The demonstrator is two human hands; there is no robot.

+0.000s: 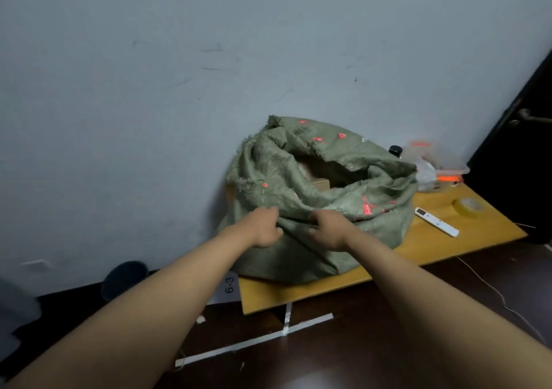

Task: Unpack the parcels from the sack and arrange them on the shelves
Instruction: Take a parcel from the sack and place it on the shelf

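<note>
The green sack (322, 197) sits on a low wooden board (298, 294), backed up against the pale wall (179, 75), its mouth slumped open and facing up. Down inside the opening, a brown cardboard parcel (318, 183) shows, mostly hidden by the folded cloth. Both hands are on the near rim: the left hand (264, 229) has its fingers curled tight round a bunch of fabric, and the right hand (327, 230) grips the same fold just beside it, thumb and fingers clamped on the cloth.

Out to the right on the board, a white remote-like stick (436, 222) lies flat, near the sack but apart from it. Beyond that, a roll of clear tape (467, 206). At the far right corner, a heap of clear plastic bags (433, 164) with orange bits, and a dark bottle cap (395, 150) peeking up behind the sack.

A white label reading 6-3 (229, 288) hangs at the board's near left edge. The floor (358, 344) is dark, marked with strips of pale tape (254, 342). A dark round object (124, 278) rests by the wall on the left, too blurred to tell what it is. A dark door (525, 149) stands at far right.
</note>
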